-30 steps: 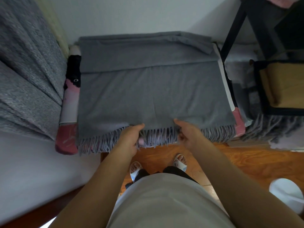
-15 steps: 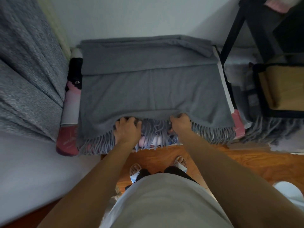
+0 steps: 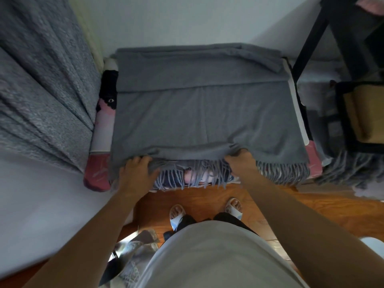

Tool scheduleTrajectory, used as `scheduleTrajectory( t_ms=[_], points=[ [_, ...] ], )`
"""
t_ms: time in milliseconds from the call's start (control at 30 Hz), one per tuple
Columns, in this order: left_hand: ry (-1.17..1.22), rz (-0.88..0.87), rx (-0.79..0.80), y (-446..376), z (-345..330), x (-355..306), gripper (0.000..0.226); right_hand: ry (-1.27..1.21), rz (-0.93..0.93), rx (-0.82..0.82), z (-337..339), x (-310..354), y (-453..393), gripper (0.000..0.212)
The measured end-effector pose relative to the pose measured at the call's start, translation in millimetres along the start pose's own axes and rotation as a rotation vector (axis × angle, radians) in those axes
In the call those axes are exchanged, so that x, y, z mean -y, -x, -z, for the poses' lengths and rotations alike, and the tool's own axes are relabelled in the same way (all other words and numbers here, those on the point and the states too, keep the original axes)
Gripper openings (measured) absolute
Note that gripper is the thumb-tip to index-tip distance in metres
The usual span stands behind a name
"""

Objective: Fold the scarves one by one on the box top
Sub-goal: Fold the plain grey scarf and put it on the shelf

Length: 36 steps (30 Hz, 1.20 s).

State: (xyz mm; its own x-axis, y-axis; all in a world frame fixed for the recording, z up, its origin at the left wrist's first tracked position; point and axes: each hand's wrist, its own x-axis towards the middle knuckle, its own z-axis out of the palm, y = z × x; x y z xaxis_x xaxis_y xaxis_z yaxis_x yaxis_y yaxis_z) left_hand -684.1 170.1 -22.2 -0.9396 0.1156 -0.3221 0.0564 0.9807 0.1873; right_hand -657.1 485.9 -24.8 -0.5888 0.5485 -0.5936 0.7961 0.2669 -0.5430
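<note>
A grey fringed scarf [image 3: 199,113] lies spread over the box top, with a folded band across its far part. The box [image 3: 104,119] shows only at its left and right sides, printed in pink, black and white. My left hand [image 3: 137,171] grips the scarf's near edge at the left, fingers curled into the cloth. My right hand [image 3: 241,161] grips the same edge further right and lifts it a little. Between my hands the fringe [image 3: 195,175] hangs down over the box front.
A grey curtain [image 3: 41,84] hangs at the left over a white surface. A black shelf frame [image 3: 307,44] with a tan basket [image 3: 365,113] stands at the right, with more fringed cloth [image 3: 349,171] below it. Wood floor [image 3: 291,206] and my sandalled feet are underneath.
Both hands moved from the fringe up onto the scarf's near edge and bunched it. The edge between them has lifted off the box front, and the fringe now hangs loose.
</note>
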Motion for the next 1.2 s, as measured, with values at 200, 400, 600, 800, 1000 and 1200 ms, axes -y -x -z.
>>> scheduleTrajectory(
  t_ms=[200, 400, 600, 800, 1000, 1200],
  points=[
    [0.327, 0.277, 0.035, 3.7, -18.1, -74.0, 0.056, -0.454, -0.172, 0.063, -15.9, 12.0, 4.9, 0.036],
    [1.483, 0.653, -0.23, -7.0, 0.7, -89.6, 0.016, -0.795, -0.246, 0.117, -22.0, 20.1, 2.4, 0.032],
    [2.207, 0.681, -0.05, -8.1, 8.8, -77.6, 0.02, -1.054, -0.231, 0.282, -22.6, 17.2, 19.2, 0.031],
    [1.401, 0.277, 0.185, 9.1, -10.2, -70.4, 0.038, -0.869, -0.198, 0.59, -30.0, 21.3, 34.9, 0.034],
    [1.001, 0.108, 0.081, -0.3, -5.1, -65.4, 0.03, -0.339, 0.199, 0.3, -43.4, 31.8, 31.7, 0.037],
    [1.096, 0.175, 0.008, -5.4, -0.1, -66.2, 0.025, -0.513, 0.229, 0.317, -46.8, 40.1, 39.5, 0.028]
  ],
)
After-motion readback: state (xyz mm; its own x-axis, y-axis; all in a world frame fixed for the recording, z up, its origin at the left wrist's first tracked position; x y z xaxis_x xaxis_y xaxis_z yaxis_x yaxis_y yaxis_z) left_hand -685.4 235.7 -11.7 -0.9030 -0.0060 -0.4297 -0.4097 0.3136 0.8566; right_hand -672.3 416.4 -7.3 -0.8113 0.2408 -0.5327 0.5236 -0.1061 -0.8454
